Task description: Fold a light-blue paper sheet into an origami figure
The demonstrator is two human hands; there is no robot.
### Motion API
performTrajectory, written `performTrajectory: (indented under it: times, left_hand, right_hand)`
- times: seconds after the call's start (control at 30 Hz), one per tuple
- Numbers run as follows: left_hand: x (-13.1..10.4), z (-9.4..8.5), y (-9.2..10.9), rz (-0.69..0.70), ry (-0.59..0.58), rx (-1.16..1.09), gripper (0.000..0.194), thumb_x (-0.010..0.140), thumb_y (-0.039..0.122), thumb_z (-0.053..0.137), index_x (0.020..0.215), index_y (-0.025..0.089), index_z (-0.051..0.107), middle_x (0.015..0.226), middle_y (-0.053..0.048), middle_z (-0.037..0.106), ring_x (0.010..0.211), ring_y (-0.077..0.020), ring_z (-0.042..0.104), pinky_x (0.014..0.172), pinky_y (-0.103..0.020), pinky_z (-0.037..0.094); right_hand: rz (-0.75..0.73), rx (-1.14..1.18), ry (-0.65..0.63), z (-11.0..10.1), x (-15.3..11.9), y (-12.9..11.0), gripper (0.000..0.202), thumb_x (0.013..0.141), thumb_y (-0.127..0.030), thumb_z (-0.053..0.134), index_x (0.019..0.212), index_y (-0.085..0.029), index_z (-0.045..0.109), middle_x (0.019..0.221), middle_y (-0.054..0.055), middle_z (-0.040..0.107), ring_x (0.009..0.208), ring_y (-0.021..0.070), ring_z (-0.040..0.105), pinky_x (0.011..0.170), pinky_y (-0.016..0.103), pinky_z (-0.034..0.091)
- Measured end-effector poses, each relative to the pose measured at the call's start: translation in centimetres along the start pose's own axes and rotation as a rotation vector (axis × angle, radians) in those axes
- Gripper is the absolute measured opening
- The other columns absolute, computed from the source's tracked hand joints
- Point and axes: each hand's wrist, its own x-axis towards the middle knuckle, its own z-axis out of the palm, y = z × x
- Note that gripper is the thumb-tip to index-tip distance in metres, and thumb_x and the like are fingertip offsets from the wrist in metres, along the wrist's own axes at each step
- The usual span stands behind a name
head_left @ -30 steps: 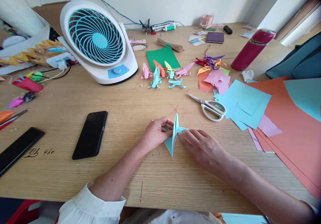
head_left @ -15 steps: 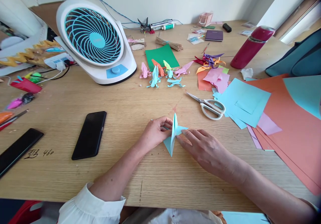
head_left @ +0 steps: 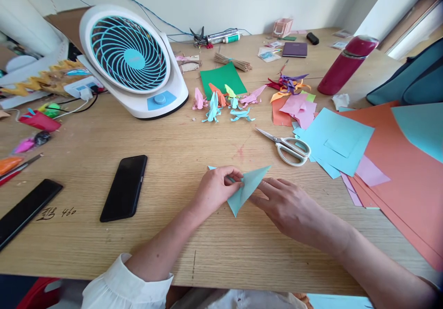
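A light blue sheet of folded paper [head_left: 248,188] lies on the table between my hands, its flap now spread into a triangle with one corner pointing up to the right. My left hand [head_left: 220,185] pinches it near the middle, thumb and fingers closed on the paper. A further blue corner shows behind that hand's knuckles. My right hand [head_left: 284,203] rests at the paper's right side, its fingertips partly hidden behind the raised flap. Whether those fingertips grip the paper or only press on it is hard to see.
Scissors [head_left: 292,150] lie beyond my right hand, beside blue paper sheets [head_left: 341,138]. Several folded paper figures [head_left: 213,108] stand near a green sheet [head_left: 224,76]. A phone [head_left: 123,188] lies left, a fan [head_left: 133,60] stands behind it, and a red bottle [head_left: 347,65] stands back right.
The paper's upright narrow flap has been turned over to the right and now lies flatter as a wide triangle. My left hand has shifted slightly onto the middle of the paper.
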Motion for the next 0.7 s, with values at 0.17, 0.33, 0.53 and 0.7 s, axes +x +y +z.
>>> performTrajectory:
  times: [0.17, 0.33, 0.53, 0.7]
  left_hand:
    - [-0.6, 0.5, 0.2, 0.121, 0.066, 0.157, 0.008, 0.082, 0.019, 0.067, 0.086, 0.021, 0.072, 0.092, 0.0, 0.072, 0.066, -0.0102, 0.062, 0.063, -0.022, 0.048]
    - [-2.1, 0.8, 0.2, 0.279, 0.113, 0.321, 0.019, 0.091, 0.016, 0.056, 0.098, 0.022, 0.072, 0.094, -0.003, 0.068, 0.077, -0.0134, 0.064, 0.069, -0.025, 0.05]
    - [-3.7, 1.5, -0.2, 0.567, 0.157, 0.697, 0.031, 0.095, 0.012, 0.046, 0.12, 0.016, 0.064, 0.108, -0.011, 0.066, 0.093, -0.0204, 0.062, 0.083, -0.036, 0.055]
    - [-3.5, 1.8, -0.6, 0.683, 0.126, 0.887, 0.032, 0.097, 0.01, 0.042, 0.123, 0.014, 0.06, 0.125, -0.013, 0.065, 0.093, -0.0212, 0.063, 0.082, -0.038, 0.057]
  right_hand:
    - [0.193, 0.149, 0.028, -1.2, -1.0, 2.8, 0.024, 0.094, -0.01, 0.044, 0.085, -0.019, 0.064, 0.088, 0.004, 0.066, 0.079, 0.0151, 0.06, 0.068, 0.028, 0.041]
    - [0.493, -0.061, 0.149, -1.2, -2.2, 5.4, 0.023, 0.096, -0.02, 0.044, 0.088, -0.02, 0.066, 0.078, 0.003, 0.066, 0.066, 0.0153, 0.058, 0.054, 0.027, 0.032]
    - [0.51, -0.052, 0.348, -1.9, -2.1, 5.2, 0.021, 0.096, -0.02, 0.045, 0.093, -0.02, 0.066, 0.084, 0.004, 0.068, 0.071, 0.0165, 0.061, 0.058, 0.027, 0.037]
    - [0.311, 0.085, 0.425, -1.7, -1.0, 3.2, 0.023, 0.099, -0.017, 0.043, 0.094, -0.017, 0.065, 0.087, 0.007, 0.067, 0.079, 0.0166, 0.061, 0.072, 0.029, 0.043]
